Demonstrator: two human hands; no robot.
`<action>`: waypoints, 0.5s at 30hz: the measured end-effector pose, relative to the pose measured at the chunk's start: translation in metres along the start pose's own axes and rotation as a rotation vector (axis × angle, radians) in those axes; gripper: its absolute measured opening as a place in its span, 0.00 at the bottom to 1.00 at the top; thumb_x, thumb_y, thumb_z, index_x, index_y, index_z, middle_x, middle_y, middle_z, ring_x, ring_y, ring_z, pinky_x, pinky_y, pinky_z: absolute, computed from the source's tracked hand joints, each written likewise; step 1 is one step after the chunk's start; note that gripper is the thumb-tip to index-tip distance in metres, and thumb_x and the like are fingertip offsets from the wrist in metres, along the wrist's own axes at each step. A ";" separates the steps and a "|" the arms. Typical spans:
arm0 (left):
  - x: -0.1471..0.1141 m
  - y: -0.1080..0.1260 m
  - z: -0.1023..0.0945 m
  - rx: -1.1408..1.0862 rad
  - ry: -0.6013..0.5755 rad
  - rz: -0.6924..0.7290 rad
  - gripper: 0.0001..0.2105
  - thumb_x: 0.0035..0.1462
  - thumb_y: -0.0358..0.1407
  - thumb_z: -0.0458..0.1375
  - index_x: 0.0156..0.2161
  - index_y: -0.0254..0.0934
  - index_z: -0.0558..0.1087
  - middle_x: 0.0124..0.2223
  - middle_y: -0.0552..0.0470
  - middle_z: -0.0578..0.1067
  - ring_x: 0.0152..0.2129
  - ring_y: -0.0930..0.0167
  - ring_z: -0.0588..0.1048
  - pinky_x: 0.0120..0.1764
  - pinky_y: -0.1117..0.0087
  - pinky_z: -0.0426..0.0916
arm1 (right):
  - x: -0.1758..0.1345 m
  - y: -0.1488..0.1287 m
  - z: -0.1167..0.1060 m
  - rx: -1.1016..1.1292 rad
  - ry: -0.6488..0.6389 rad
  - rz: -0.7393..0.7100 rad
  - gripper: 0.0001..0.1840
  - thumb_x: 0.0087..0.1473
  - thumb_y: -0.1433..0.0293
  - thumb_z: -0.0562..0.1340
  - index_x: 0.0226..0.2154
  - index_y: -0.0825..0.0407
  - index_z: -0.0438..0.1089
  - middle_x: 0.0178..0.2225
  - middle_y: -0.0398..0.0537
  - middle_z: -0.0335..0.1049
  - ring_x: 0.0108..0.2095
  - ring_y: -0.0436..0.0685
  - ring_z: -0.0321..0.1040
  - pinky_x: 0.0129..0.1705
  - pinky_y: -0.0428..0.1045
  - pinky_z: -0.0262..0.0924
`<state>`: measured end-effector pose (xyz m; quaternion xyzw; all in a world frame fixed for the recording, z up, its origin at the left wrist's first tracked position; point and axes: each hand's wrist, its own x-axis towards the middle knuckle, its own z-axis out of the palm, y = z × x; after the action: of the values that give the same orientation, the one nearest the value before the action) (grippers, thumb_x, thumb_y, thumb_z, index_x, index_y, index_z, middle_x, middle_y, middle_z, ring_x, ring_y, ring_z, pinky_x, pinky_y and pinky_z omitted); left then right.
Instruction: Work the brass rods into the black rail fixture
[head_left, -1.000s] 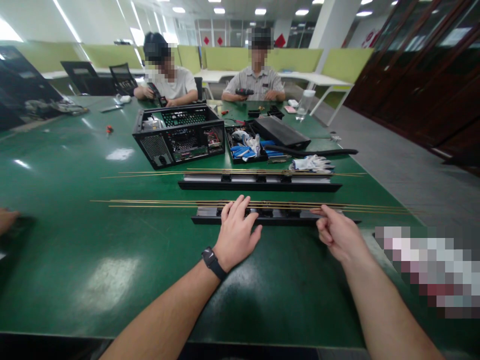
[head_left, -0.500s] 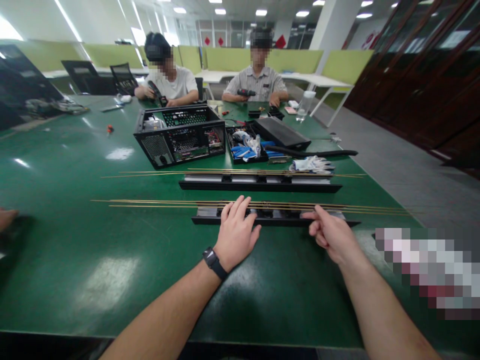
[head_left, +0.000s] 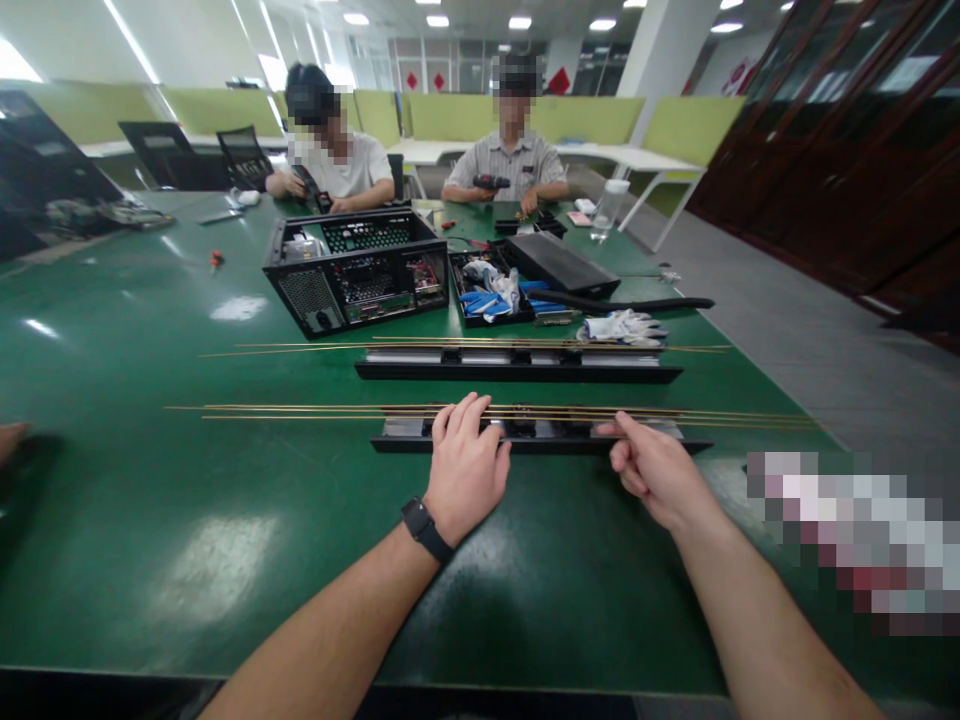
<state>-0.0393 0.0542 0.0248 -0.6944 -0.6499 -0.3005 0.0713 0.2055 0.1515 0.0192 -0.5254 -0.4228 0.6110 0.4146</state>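
Observation:
My left hand point(head_left: 466, 470), a dark watch point(head_left: 424, 528) on its wrist, lies with fingers loosely spread over the nearer black-edged rail point(head_left: 544, 446) and the thin brass-coloured rods point(head_left: 292, 409) along its top. To its right, my right hand point(head_left: 652, 465) reaches the same rods; one finger points left across them while the lower fingers curl in. Nothing is visibly gripped in either hand. Silvery strips and dark blocks show inside the rail between my hands. Parallel behind it lies a second rail point(head_left: 517, 373) with similar rods point(head_left: 300, 347).
Beyond the rails are an open black computer case point(head_left: 360, 275), a tray of blue-white gloves point(head_left: 491, 300), another glove pair point(head_left: 622, 328) and a black tube point(head_left: 645, 304). Two people sit opposite, one holding a drill point(head_left: 491, 182). Another person's hand point(head_left: 11, 438) shows at the left edge.
The nearer rail and its rods have shifted slightly left and a little toward me, together with both my hands. The far rail stays put.

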 end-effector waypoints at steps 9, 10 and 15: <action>0.000 0.000 0.002 0.010 0.004 0.004 0.07 0.64 0.36 0.59 0.43 0.40 0.78 0.63 0.42 0.70 0.65 0.57 0.63 0.66 0.48 0.56 | 0.007 -0.003 -0.012 0.192 0.158 -0.040 0.14 0.52 0.61 0.71 0.30 0.55 0.74 0.13 0.38 0.61 0.08 0.43 0.45 0.08 0.40 0.38; 0.000 0.000 0.002 0.010 0.002 0.004 0.07 0.64 0.36 0.59 0.43 0.40 0.78 0.63 0.42 0.70 0.66 0.57 0.63 0.66 0.48 0.56 | 0.007 -0.004 -0.012 0.193 0.191 -0.046 0.13 0.52 0.61 0.70 0.29 0.55 0.74 0.13 0.38 0.61 0.08 0.43 0.45 0.08 0.41 0.38; 0.000 -0.001 0.002 0.009 -0.004 0.008 0.06 0.64 0.35 0.58 0.42 0.40 0.79 0.63 0.42 0.70 0.65 0.57 0.63 0.66 0.49 0.56 | 0.006 -0.005 -0.010 0.147 0.186 -0.051 0.14 0.51 0.61 0.71 0.30 0.56 0.74 0.14 0.40 0.64 0.08 0.43 0.46 0.08 0.40 0.38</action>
<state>-0.0394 0.0552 0.0228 -0.6972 -0.6487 -0.2959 0.0744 0.2153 0.1599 0.0215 -0.5369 -0.3497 0.5784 0.5049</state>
